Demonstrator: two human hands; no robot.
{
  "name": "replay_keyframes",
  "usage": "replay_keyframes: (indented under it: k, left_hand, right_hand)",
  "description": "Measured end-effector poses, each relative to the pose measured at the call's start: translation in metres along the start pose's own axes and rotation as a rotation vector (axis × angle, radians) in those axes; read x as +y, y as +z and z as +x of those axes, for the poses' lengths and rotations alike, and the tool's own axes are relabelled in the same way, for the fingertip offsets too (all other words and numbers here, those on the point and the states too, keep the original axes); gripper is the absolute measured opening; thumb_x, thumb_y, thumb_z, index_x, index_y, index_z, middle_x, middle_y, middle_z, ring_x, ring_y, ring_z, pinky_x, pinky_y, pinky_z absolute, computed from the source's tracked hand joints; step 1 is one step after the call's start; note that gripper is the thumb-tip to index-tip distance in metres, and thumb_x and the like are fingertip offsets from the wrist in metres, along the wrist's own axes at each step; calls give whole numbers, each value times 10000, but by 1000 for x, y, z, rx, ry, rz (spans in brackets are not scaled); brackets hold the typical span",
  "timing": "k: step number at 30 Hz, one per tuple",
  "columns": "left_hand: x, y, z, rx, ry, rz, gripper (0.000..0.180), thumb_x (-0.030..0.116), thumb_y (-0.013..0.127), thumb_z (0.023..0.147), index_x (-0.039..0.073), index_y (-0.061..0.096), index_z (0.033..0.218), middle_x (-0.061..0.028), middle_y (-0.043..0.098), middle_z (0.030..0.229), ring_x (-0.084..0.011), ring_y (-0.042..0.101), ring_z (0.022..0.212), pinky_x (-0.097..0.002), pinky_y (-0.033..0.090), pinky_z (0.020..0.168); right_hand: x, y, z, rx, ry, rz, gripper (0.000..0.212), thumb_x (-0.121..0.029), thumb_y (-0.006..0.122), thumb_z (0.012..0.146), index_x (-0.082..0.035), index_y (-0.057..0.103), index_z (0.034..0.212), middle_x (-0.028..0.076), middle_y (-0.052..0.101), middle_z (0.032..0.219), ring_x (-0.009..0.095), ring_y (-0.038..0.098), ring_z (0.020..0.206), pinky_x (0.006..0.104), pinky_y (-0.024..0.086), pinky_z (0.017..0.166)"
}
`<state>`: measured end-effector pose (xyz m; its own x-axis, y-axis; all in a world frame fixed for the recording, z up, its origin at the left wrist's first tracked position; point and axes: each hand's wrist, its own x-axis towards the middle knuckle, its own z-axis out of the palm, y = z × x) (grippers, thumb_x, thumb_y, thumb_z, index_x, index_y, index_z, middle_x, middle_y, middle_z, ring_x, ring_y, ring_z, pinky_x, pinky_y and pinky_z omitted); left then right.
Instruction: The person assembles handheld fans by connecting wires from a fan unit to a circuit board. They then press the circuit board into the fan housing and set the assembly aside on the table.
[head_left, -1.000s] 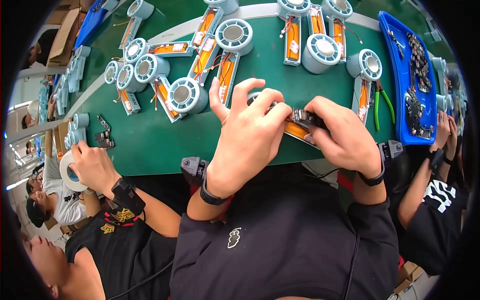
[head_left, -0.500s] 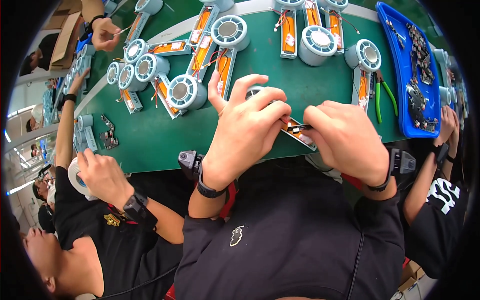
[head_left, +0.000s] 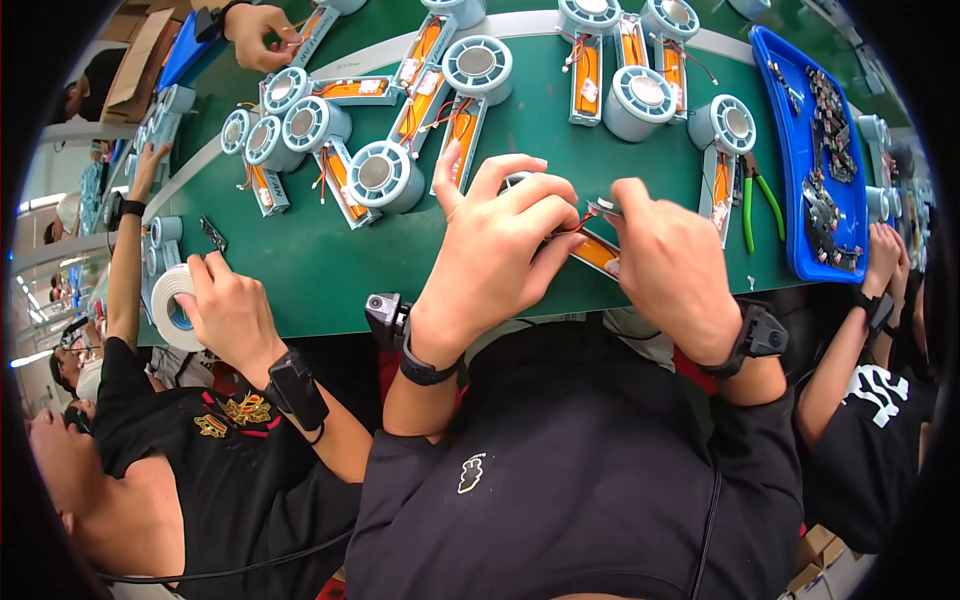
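Observation:
Close to the table's near edge lies a light-blue handheld fan with an orange battery (head_left: pixel 597 252) in its opened handle. My left hand (head_left: pixel 500 260) covers most of the fan's round head, thumb and forefinger pinched at thin red wires (head_left: pixel 586 221). The other left fingers curl over the fan. Just to the right, my right hand (head_left: pixel 675 265) is closed on a small circuit board (head_left: pixel 606 207), raised above the handle; the fingers hide much of it. The wires run between the board and my left fingertips.
Several similar fans (head_left: pixel 385 177) with exposed orange batteries lie across the green table (head_left: pixel 310 285). Green-handled pliers (head_left: pixel 765 205) rest beside a blue tray (head_left: pixel 797 225) of small boards. On the left a co-worker's hand (head_left: pixel 235 310) holds a white tape roll (head_left: pixel 170 310); other people's hands are at both sides.
My right hand has turned and lifted the small board off the handle, so more of the battery shows. The co-worker's tape roll has come further into sight.

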<state>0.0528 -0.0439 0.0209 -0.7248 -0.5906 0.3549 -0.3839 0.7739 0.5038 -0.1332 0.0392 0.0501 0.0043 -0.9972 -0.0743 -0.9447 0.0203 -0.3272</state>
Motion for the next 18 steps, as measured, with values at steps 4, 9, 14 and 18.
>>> replay_keyframes:
  k: [4, 9, 14, 18]
  left_hand:
    - [14, 4, -1, 106, -30, 50, 135, 161, 810, 806, 160, 720, 906, 62, 708, 1061, -247, 578, 1221, -644, 159, 1159]
    - [17, 9, 4, 111, -65, 134, 135, 142, 779, 820, 150, 722, 942, 48, 700, 1054, -264, 569, 1219, -636, 196, 1146]
    - [14, 7, 5, 60, -25, 129, 167, 65, 762, 801, 142, 724, 944, 34, 714, 1062, -286, 564, 1210, -554, 267, 1122]
    - [14, -1, 5, 8, -10, 80, 181, 41, 750, 794, 123, 712, 952, 21, 704, 1073, -298, 556, 1202, -533, 294, 1104]
  right_hand:
    - [11, 31, -2, 320, -169, 303, 203, -27, 638, 919, 20, 578, 1107, 191, 616, 907, 380, 615, 869, 463, 492, 739]
    - [17, 29, -1, 312, -183, 540, 294, 5, 640, 900, 28, 581, 1187, 185, 606, 865, 385, 619, 835, 448, 498, 731]
    - [25, -16, 2, 74, -361, 328, 207, -18, 667, 885, 6, 585, 1074, 177, 592, 892, 361, 612, 826, 436, 493, 725]
    - [24, -37, 4, -188, -410, 121, 166, -46, 689, 868, -13, 565, 972, 149, 593, 869, 334, 610, 833, 422, 486, 729]
